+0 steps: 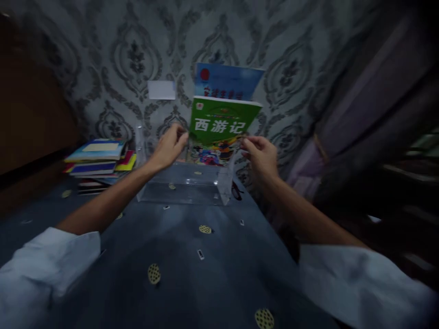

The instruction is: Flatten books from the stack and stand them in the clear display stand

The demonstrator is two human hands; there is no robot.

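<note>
A green book (219, 121) with white Chinese characters and a colourful picture stands tilted in a clear acrylic rack (181, 192) against the wall. My right hand (262, 155) pinches its right edge. At its left edge is my left hand (171, 145), fingers curled together with the tips at the cover's side; the exact contact is hard to see in the dim light. Behind and above the green cover rises a blue book (229, 82) with a red dot, its lower part hidden.
Left of the rack lies a stack of books (98, 160). Dark glasses (236, 191) rest by the rack's right foot. A white card (162, 90) shows above the rack's left side. Patterned blue cloth (178, 256) covers the table; a tied curtain (308, 155) hangs right.
</note>
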